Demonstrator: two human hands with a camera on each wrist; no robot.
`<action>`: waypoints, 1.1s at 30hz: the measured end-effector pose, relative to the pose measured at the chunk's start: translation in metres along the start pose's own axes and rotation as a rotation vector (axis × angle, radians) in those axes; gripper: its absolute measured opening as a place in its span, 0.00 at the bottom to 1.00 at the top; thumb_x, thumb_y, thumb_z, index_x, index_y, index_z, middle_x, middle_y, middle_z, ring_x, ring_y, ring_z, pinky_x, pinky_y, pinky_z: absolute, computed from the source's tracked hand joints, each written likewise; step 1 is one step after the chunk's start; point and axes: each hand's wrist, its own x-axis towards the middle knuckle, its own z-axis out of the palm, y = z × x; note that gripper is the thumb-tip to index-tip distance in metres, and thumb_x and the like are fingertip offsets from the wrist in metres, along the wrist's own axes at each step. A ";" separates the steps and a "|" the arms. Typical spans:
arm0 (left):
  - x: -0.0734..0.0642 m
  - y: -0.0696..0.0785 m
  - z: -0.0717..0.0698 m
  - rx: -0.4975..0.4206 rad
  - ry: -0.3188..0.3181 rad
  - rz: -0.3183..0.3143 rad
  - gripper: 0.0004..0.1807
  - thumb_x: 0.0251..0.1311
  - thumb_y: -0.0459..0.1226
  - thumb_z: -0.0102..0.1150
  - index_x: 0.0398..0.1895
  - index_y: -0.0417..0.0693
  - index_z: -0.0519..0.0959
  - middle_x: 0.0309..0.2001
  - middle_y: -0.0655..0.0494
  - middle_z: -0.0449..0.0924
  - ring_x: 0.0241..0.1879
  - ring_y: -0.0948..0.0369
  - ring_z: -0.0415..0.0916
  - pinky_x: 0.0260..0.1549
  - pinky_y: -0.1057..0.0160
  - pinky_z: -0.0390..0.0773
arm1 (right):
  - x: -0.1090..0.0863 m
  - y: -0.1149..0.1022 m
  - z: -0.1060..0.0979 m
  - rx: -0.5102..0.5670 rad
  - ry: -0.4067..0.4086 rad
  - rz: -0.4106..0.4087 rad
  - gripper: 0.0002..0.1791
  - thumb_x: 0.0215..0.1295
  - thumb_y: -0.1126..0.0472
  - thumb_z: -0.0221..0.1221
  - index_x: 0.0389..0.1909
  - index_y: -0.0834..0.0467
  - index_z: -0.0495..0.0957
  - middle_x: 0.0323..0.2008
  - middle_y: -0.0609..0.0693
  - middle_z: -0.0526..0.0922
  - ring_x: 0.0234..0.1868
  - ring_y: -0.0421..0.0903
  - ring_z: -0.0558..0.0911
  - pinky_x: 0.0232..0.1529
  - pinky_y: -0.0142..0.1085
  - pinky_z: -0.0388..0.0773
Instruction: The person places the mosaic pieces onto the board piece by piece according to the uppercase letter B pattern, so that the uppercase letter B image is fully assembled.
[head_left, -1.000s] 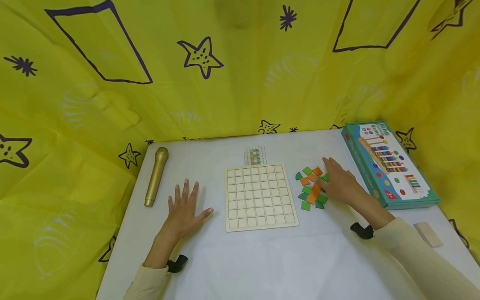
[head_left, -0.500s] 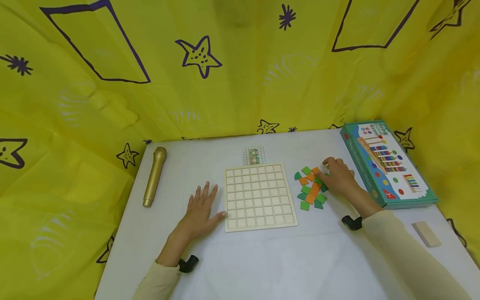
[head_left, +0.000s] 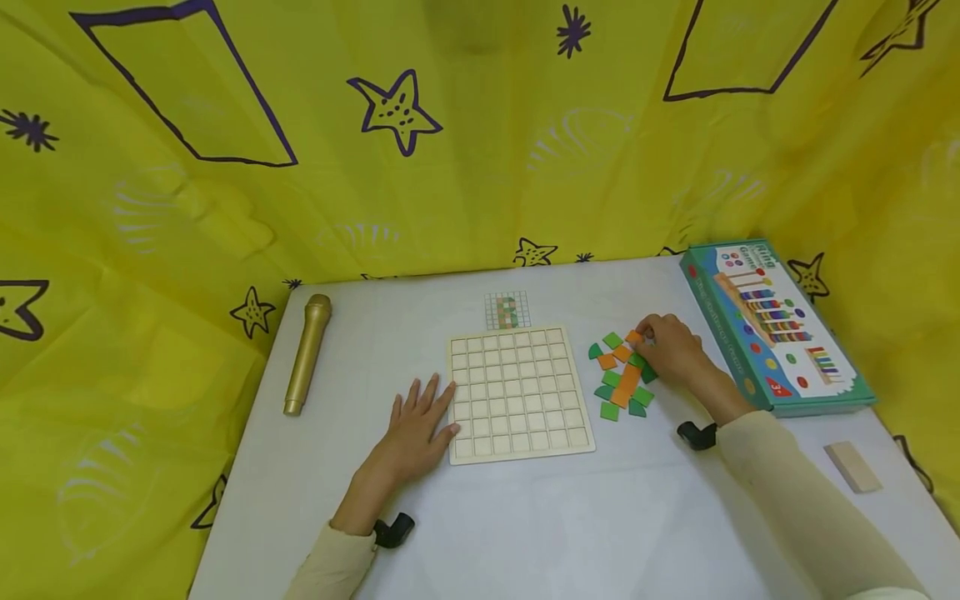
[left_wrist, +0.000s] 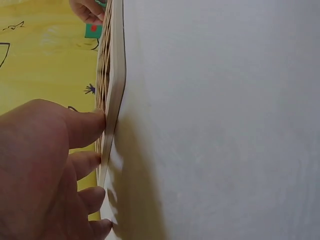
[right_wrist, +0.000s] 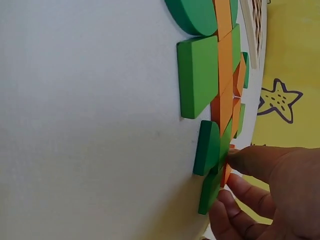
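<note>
A pale wooden grid board point(head_left: 521, 396) lies in the middle of the white table. My left hand point(head_left: 416, 435) is at its left edge, fingers spread, with thumb and index fingertip touching the rim. In the left wrist view the thumb point(left_wrist: 86, 127) rests on the board's side. To the right of the board lies a loose cluster of flat green and orange tiles point(head_left: 626, 387), some square and some with a rounded side. At the cluster's far end my right hand point(head_left: 675, 354) pinches an orange square tile point(head_left: 633, 336) between thumb and fingers; other tiles partly hide it in the right wrist view.
A small pattern card point(head_left: 507, 311) lies just beyond the board. A gold microphone point(head_left: 307, 354) is at the left. On the right are a green game box point(head_left: 780, 329) and a wooden block point(head_left: 853, 467). Yellow patterned cloth point(head_left: 480, 167) hangs behind the table.
My left hand has moved right, from the bare tabletop to the board's left edge. The right hand's fingers, stretched out before, have curled in and now pinch the orange tile.
</note>
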 end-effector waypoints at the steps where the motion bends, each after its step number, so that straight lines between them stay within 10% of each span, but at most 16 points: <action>1: 0.000 0.000 0.000 -0.002 0.004 0.001 0.37 0.81 0.54 0.46 0.87 0.58 0.52 0.86 0.47 0.42 0.85 0.40 0.33 0.79 0.32 0.36 | 0.001 0.000 0.000 0.009 -0.005 -0.002 0.20 0.80 0.58 0.55 0.61 0.70 0.73 0.55 0.71 0.72 0.57 0.69 0.73 0.58 0.67 0.64; 21: -0.001 -0.001 -0.009 -0.034 -0.018 0.003 0.37 0.80 0.53 0.50 0.86 0.57 0.54 0.86 0.48 0.45 0.85 0.43 0.36 0.79 0.32 0.40 | 0.023 -0.002 0.005 0.041 -0.015 -0.114 0.19 0.84 0.64 0.49 0.65 0.72 0.70 0.61 0.70 0.69 0.61 0.66 0.70 0.63 0.64 0.62; 33: 0.000 -0.001 -0.010 -0.020 -0.005 0.007 0.38 0.79 0.54 0.52 0.86 0.56 0.56 0.86 0.48 0.47 0.85 0.42 0.39 0.79 0.32 0.43 | 0.032 -0.080 0.044 0.052 -0.014 -0.254 0.20 0.83 0.61 0.54 0.67 0.68 0.72 0.63 0.67 0.74 0.65 0.62 0.73 0.64 0.59 0.65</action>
